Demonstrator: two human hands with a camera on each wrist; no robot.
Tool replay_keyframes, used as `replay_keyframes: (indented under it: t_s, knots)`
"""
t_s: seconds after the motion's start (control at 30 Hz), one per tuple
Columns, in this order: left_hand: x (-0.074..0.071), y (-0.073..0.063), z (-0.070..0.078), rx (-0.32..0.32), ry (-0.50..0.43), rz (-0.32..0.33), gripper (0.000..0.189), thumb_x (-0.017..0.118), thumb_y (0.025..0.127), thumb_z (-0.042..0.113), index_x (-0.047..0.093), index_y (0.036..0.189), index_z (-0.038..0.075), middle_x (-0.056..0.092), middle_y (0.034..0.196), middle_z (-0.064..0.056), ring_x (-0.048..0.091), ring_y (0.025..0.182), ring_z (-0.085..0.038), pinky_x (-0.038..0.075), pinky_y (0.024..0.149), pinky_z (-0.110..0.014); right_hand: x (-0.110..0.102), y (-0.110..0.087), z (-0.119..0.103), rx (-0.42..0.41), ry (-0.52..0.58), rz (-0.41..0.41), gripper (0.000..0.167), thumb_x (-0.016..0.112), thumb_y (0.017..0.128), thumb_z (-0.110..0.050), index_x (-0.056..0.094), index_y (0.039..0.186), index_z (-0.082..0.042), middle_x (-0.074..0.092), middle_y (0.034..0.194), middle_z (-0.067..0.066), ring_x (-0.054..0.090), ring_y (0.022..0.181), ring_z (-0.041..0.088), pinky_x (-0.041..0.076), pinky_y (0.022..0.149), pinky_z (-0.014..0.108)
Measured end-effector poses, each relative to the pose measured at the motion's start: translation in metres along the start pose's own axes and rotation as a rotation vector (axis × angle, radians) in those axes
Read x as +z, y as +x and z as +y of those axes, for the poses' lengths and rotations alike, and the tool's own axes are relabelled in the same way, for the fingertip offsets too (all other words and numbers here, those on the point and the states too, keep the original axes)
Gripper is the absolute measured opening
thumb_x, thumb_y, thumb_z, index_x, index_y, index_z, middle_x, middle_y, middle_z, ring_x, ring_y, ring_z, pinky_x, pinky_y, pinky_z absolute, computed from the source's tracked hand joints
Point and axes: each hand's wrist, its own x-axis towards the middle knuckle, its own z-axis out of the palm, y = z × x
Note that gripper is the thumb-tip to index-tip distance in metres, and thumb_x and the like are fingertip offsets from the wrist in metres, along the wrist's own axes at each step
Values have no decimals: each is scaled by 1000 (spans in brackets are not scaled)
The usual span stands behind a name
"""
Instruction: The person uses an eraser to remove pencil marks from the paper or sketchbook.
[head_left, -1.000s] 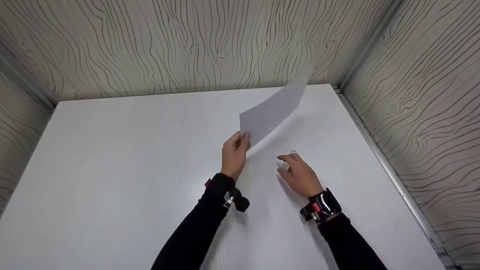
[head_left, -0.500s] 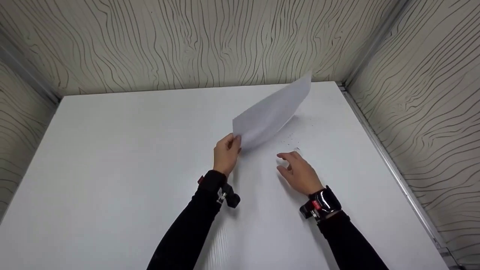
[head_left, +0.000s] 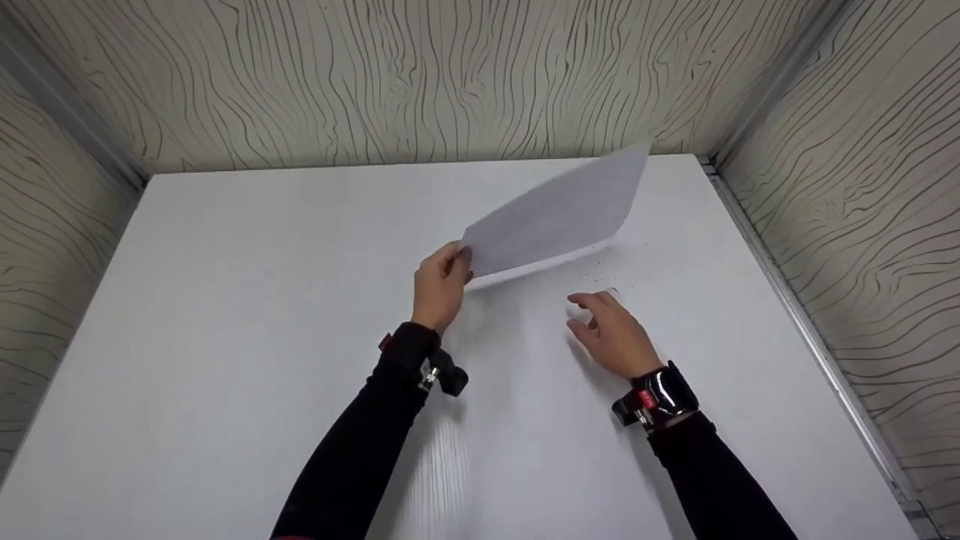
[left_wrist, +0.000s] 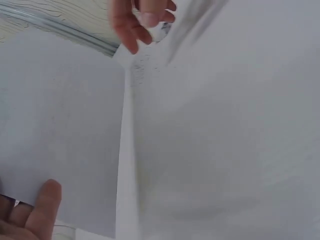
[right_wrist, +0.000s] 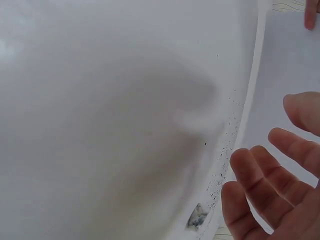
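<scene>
A sheet of white paper (head_left: 555, 210) is raised at a slant over the far right part of the table. My left hand (head_left: 441, 283) pinches it by its near left end, thumb (left_wrist: 48, 200) on one face and the other fingers behind. My right hand (head_left: 613, 337) hovers over the table to the right, fingers loosely curved and apart, holding nothing. Just beyond its fingertips lies a small clear, greyish piece (right_wrist: 197, 217), partly covered by the hand in the head view. Dark specks (right_wrist: 223, 170) are scattered on the table near it, close to the paper's edge.
The white table (head_left: 285, 300) reaches back to a wall with a wood-grain pattern (head_left: 360, 82). A metal rail (head_left: 810, 337) runs along its right side. At the bottom of the left wrist view, a pale rounded shape (left_wrist: 64, 232) shows partly below the paper.
My left hand has shifted left and slightly away from me, still pinching the paper. The sheet has swung so its lower edge lies flatter in view. The right hand has barely moved.
</scene>
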Motion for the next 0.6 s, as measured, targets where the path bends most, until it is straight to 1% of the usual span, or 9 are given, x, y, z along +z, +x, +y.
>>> replay_keyframes:
  t_s: [0.1, 0.2, 0.27, 0.33, 0.4, 0.43, 0.47, 0.53, 0.6]
  knots:
    - [-26, 7, 14, 3, -52, 44, 20, 53, 108, 11, 68, 107, -1, 65, 101, -13, 67, 105, -23, 59, 86, -30, -2, 2, 0, -4, -6, -12, 41, 65, 101, -19, 60, 139, -6, 62, 126, 16, 62, 91, 24, 51, 74, 41]
    - [-58, 12, 22, -2, -68, 74, 19, 52, 108, 10, 65, 105, -2, 58, 90, -10, 70, 95, -25, 60, 81, -30, -4, 4, 1, -9, -12, -21, 41, 65, 101, -19, 60, 139, -5, 63, 125, 17, 62, 90, 24, 50, 73, 39]
    - [-78, 14, 25, -30, -77, 88, 19, 51, 108, 12, 60, 99, -3, 50, 81, -7, 71, 83, -24, 61, 79, -31, -4, 6, 1, -9, -16, -25, 41, 65, 101, -19, 60, 139, -6, 63, 124, 16, 62, 90, 23, 50, 72, 39]
    - [-97, 16, 24, -82, -86, 100, 22, 51, 108, 14, 54, 93, -1, 45, 76, -4, 69, 71, -21, 61, 77, -33, -6, 6, 2, -8, -17, -31, 41, 65, 101, -19, 60, 139, -5, 63, 124, 17, 62, 90, 23, 50, 72, 39]
    - [-112, 18, 20, -158, -77, 104, 29, 52, 109, 18, 43, 86, 3, 37, 71, -1, 65, 64, -17, 61, 76, -32, -7, 7, 3, -5, -17, -39, 41, 64, 101, -18, 59, 140, -5, 63, 124, 17, 62, 90, 23, 50, 73, 39]
    - [-118, 19, 17, -199, -64, 106, 31, 52, 109, 20, 40, 84, 5, 35, 70, 0, 63, 62, -15, 61, 74, -30, -8, 5, 3, 1, -16, -42, 41, 64, 101, -18, 59, 140, -5, 63, 124, 17, 62, 90, 24, 50, 73, 39]
    - [-123, 19, 14, -238, -41, 105, 33, 52, 108, 21, 38, 83, 6, 33, 69, 0, 61, 60, -13, 61, 73, -28, -8, 4, 4, 7, -16, -44, 41, 64, 101, -18, 59, 140, -5, 63, 124, 17, 62, 90, 24, 50, 73, 39]
    - [-131, 19, 4, -304, 19, 100, 31, 53, 108, 23, 41, 85, 7, 35, 70, 1, 56, 59, -11, 59, 68, -24, -9, 2, 5, 15, -15, -46, 41, 64, 101, -18, 59, 140, -5, 63, 124, 16, 62, 90, 24, 50, 73, 39]
    - [-136, 18, -7, -346, 121, 90, 30, 52, 108, 24, 43, 85, 6, 40, 71, 1, 55, 58, -10, 56, 62, -22, -8, -1, 7, 16, -20, -44, 41, 65, 101, -18, 59, 140, -5, 63, 123, 16, 62, 90, 23, 51, 73, 40]
